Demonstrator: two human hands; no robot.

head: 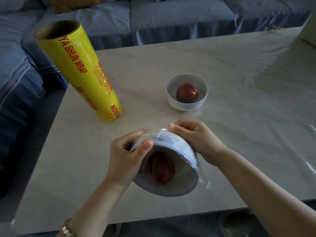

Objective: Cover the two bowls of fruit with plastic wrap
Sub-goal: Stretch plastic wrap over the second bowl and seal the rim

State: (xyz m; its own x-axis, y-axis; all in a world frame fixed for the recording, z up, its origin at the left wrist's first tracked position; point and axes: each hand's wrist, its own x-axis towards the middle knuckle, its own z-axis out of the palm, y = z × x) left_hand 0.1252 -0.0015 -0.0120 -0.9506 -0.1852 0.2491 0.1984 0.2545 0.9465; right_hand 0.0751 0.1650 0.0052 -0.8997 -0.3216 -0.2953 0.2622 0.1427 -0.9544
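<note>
I hold a white-and-blue bowl (172, 147) tilted toward me above the table's near edge, its mouth facing the camera. Clear plastic wrap (202, 181) is stretched over the mouth, and a red fruit (162, 170) shows through it. My left hand (127, 158) grips the bowl's left side, thumb on the rim. My right hand (196, 139) pinches the wrap against the bowl's outer wall near its base. A second white bowl (187, 93) stands upright farther back with a red fruit (187, 93) in it and no wrap over it.
A tall yellow roll of plastic wrap (80, 72) stands on end at the grey table's (239, 151) left side. A loose sheet of clear film (273, 79) lies across the table's right part. A blue sofa (171, 19) runs behind and to the left.
</note>
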